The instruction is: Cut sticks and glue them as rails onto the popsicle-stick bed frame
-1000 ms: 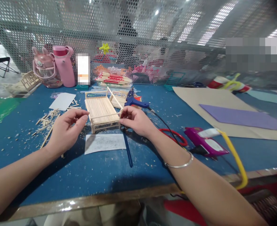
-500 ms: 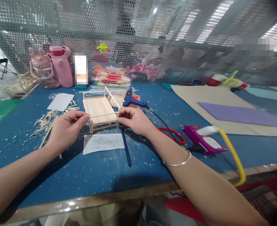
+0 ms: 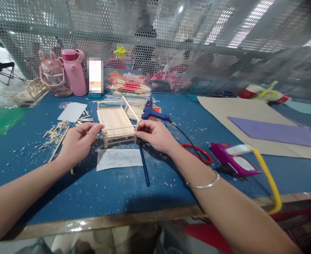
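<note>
A small bed-like model made of thin wooden sticks [image 3: 115,118] stands on the blue table, with a slatted top and a raised rail at its back. A thin wooden stick [image 3: 119,128] lies across its near end. My left hand [image 3: 78,143] pinches the stick's left end at the model's near left corner. At the near right corner, my right hand [image 3: 156,135] has its fingers closed around the other end, which they partly hide. In front lies a white paper piece [image 3: 119,159] with grey marks. A dark blue flat strip [image 3: 144,167] sits beside it.
Stick offcuts [image 3: 56,132] litter the left side. Behind the model are a blue glue gun [image 3: 155,113] with its cord and a bundle of sticks [image 3: 130,86]. A purple tool [image 3: 233,160] with a yellow handle lies right. Pink bottles [image 3: 74,74] stand by the mesh screen [image 3: 105,21].
The camera view has turned slightly left, so everything sits a little farther right. Both hands keep nearly the same pose at the ends of the stick.
</note>
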`<state>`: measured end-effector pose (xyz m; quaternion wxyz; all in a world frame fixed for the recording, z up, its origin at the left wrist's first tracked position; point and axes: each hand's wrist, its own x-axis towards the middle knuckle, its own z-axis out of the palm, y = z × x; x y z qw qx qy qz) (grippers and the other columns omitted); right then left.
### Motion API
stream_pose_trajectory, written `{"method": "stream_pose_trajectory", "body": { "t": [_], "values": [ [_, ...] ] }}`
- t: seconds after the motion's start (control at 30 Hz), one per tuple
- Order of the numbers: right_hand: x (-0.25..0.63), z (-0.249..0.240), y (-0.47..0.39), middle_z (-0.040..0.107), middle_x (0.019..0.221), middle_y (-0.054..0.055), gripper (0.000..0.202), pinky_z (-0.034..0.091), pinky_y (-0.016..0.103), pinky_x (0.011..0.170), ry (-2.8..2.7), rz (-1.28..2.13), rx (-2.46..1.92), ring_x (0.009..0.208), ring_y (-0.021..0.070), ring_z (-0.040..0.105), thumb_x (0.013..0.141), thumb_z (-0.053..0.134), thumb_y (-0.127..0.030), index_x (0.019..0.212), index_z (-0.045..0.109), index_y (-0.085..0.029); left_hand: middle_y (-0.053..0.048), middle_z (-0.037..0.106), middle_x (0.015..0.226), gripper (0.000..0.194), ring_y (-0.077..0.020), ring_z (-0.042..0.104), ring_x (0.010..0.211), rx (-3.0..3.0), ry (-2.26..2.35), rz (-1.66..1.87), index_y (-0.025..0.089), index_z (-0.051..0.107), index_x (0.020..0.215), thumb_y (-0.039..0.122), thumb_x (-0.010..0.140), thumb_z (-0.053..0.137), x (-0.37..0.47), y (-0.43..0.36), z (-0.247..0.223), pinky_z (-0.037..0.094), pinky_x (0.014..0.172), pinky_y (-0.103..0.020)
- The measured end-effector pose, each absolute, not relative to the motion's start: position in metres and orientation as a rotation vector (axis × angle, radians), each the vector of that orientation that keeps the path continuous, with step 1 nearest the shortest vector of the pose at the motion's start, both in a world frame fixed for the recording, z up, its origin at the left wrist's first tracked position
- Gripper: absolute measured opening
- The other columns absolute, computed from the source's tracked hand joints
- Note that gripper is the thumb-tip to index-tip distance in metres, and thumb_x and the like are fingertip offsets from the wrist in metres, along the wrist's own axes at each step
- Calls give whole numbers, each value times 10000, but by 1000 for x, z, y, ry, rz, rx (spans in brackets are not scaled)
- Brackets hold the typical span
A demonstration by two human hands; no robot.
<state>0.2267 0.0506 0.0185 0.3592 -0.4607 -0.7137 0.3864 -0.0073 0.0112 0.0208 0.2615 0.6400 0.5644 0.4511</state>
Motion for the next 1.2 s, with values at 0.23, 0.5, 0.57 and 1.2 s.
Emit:
{"method": "stream_pose_trajectory", "body": {
  "t": [0.23,0.5,0.57,1.2],
  "values": [
    [227,17,51,530,653,-10,111,379,265,570,-1845,978,-1148,586,98,460,672,609,-248,711,548,-164,-37,687,780,196,-152,597,685,1944,1532,1302,178,679,805,347,749,599,-8,9,15,483,665,-289],
    [227,17,52,512,636,-21,95,372,259,558,-1844,972,-1166,572,91,442,672,607,-234,705,544,-173,-29,691,764,153,-149,600,687,2015,1518,1348,192,683,779,315,757,595,-7,10,15,492,670,-294],
    [227,18,51,509,632,-24,98,372,259,558,-1844,979,-1163,569,89,440,671,608,-238,702,543,-172,-33,694,777,147,-155,608,709,2023,1504,1356,194,685,774,311,755,598,-7,10,14,494,689,-300],
    [225,16,51,496,640,-34,145,362,252,573,-1827,1012,-1087,575,85,431,660,611,-270,709,537,-155,-102,702,941,229,-241,629,924,3003,1498,960,156,657,968,243,878,465,39,17,45,312,1002,-498]
  ]
}}
